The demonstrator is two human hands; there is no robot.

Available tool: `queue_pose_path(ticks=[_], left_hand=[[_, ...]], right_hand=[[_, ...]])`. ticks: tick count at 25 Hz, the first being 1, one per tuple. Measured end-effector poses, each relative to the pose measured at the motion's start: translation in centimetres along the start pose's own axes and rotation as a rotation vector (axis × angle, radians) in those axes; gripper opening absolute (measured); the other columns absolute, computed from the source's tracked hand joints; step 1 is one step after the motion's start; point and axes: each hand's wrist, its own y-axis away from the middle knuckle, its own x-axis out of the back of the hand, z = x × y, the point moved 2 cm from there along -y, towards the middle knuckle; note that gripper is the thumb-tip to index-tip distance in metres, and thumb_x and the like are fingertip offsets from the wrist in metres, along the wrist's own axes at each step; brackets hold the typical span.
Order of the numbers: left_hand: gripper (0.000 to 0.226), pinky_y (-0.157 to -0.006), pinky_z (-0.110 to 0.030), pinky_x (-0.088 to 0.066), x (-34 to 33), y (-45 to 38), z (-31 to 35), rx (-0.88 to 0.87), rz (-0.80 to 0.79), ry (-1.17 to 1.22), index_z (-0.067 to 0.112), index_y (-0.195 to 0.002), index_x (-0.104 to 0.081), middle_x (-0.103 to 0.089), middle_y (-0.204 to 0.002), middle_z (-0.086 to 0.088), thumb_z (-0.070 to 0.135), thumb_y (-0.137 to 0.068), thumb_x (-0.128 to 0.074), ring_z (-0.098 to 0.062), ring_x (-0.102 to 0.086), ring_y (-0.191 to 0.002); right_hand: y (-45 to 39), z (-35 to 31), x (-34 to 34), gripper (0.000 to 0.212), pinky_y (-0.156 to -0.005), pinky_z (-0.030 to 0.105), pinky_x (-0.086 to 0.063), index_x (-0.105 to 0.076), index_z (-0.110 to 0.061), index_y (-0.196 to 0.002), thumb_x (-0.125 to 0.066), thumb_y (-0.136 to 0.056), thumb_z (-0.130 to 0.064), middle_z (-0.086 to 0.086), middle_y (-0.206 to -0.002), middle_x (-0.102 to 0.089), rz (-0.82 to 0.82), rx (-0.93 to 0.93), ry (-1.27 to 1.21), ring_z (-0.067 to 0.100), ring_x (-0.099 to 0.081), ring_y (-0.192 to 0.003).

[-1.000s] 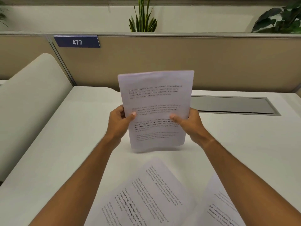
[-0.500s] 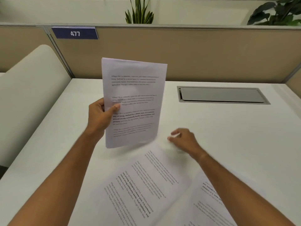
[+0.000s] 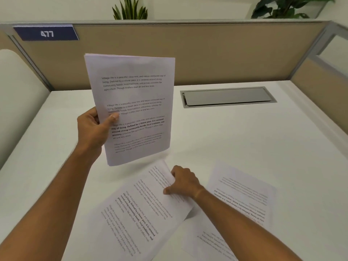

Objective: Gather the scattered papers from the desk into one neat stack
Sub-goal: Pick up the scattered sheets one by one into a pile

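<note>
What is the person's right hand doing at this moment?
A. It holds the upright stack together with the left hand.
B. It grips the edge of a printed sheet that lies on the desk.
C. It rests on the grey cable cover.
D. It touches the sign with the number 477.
B: the right hand has its fingers curled over the far edge of the sheet on the desk, while the left hand alone holds the upright stack.

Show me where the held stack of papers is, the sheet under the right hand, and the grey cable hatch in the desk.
held stack of papers [image 3: 135, 95]: head view, upper printed area.
sheet under the right hand [image 3: 135, 210]: head view, its printed middle.
grey cable hatch [image 3: 227, 97]: head view, middle of the lid.
</note>
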Motion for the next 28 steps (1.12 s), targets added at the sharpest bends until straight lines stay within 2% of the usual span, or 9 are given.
queue_pose_path(ticks=[4,6,10,12,17,21,24,26,28], left_hand=[[0.023,-0.068,-0.025,-0.059,-0.7,0.0,0.2,-0.014,-0.023,0.017,0.026,-0.091,-0.073,-0.077,-0.086,0.015,0.005,-0.084,-0.071,-0.01,-0.074,-0.08],[0.022,-0.07,-0.027,-0.059,-0.9,-0.1,0.3,-0.01,-0.027,0.029,0.025,-0.093,-0.073,-0.077,-0.088,0.014,0.005,-0.084,-0.071,-0.013,-0.074,-0.083],[0.021,-0.072,-0.026,-0.059,-1.6,-0.1,0.8,-0.01,-0.012,0.071,0.02,-0.095,-0.072,-0.077,-0.086,0.014,0.002,-0.084,-0.069,-0.011,-0.073,-0.082],[0.02,-0.072,-0.024,-0.058,-1.8,0.0,1.1,-0.022,-0.016,0.078,0.017,-0.096,-0.071,-0.077,-0.086,0.014,0.001,-0.084,-0.069,-0.01,-0.073,-0.082],[0.021,-0.068,-0.022,-0.058,-0.6,-0.5,1.8,-0.027,0.045,0.048,0.018,-0.1,-0.071,-0.077,-0.086,0.016,0.004,-0.085,-0.07,-0.008,-0.073,-0.081],[0.024,-0.066,-0.022,-0.059,1.1,-1.0,2.6,-0.037,0.125,0.04,0.014,-0.108,-0.069,-0.075,-0.092,0.013,0.006,-0.086,-0.07,-0.008,-0.073,-0.08],[0.022,-0.071,-0.033,-0.062,1.2,-0.8,2.8,-0.014,0.103,0.015,0.011,-0.105,-0.068,-0.073,-0.097,0.001,0.007,-0.084,-0.072,-0.019,-0.073,-0.083],[0.017,-0.07,-0.037,-0.063,0.5,-0.4,2.7,0.012,0.022,-0.012,0.012,-0.098,-0.071,-0.076,-0.089,0.0,0.007,-0.082,-0.074,-0.02,-0.074,-0.078],[0.016,-0.065,-0.038,-0.062,-0.4,0.2,2.4,0.034,-0.105,-0.012,0.018,-0.09,-0.076,-0.078,-0.084,0.001,0.011,-0.076,-0.08,-0.02,-0.074,-0.074]], right_hand=[[0.5,1.2,2.1,0.034,-0.083,0.039,-0.056,-0.057,-0.016,-0.097,-0.082,-0.075,-0.018,0.015,-0.111,-0.068,-0.07,0.009,-0.461,0.028,-0.066,-0.096],[0.6,2.1,3.8,0.025,-0.072,0.035,-0.058,-0.061,-0.015,-0.091,-0.081,-0.077,-0.015,0.014,-0.098,-0.071,-0.129,0.044,-0.52,0.023,-0.067,-0.08],[0.5,3.6,6.6,0.016,-0.075,0.034,-0.058,-0.069,-0.011,-0.093,-0.078,-0.081,-0.017,0.012,-0.099,-0.074,-0.095,0.09,-0.386,0.023,-0.071,-0.086],[0.1,3.4,7.5,0.01,-0.072,0.028,-0.053,-0.067,-0.016,-0.079,-0.076,-0.083,-0.018,0.004,-0.086,-0.07,-0.052,0.124,-0.28,0.023,-0.065,-0.085],[0.1,0.2,12.2,0.04,-0.053,0.02,-0.031,-0.051,-0.027,-0.053,-0.075,-0.082,-0.014,-0.017,-0.05,-0.05,0.024,0.294,-0.049,0.002,-0.044,-0.054],[2.2,-3.8,17.6,0.033,-0.051,0.018,-0.034,-0.057,-0.03,-0.055,-0.076,-0.082,-0.022,-0.019,-0.057,-0.054,0.1,0.404,0.108,-0.003,-0.051,-0.057],[4.2,-7.2,21.0,0.015,-0.052,0.018,-0.04,-0.07,-0.027,-0.067,-0.076,-0.08,-0.029,-0.018,-0.058,-0.062,0.161,0.499,0.105,-0.004,-0.055,-0.056],[4.7,-9.2,23.0,0.014,-0.061,0.028,-0.048,-0.07,-0.025,-0.069,-0.075,-0.08,-0.032,-0.009,-0.07,-0.068,0.259,0.562,0.061,0.007,-0.059,-0.065],[4.5,-10.8,24.4,0.018,-0.08,0.033,-0.048,-0.062,-0.03,-0.07,-0.076,-0.08,-0.036,-0.006,-0.093,-0.063,0.367,0.591,0.024,0.015,-0.056,-0.089]])
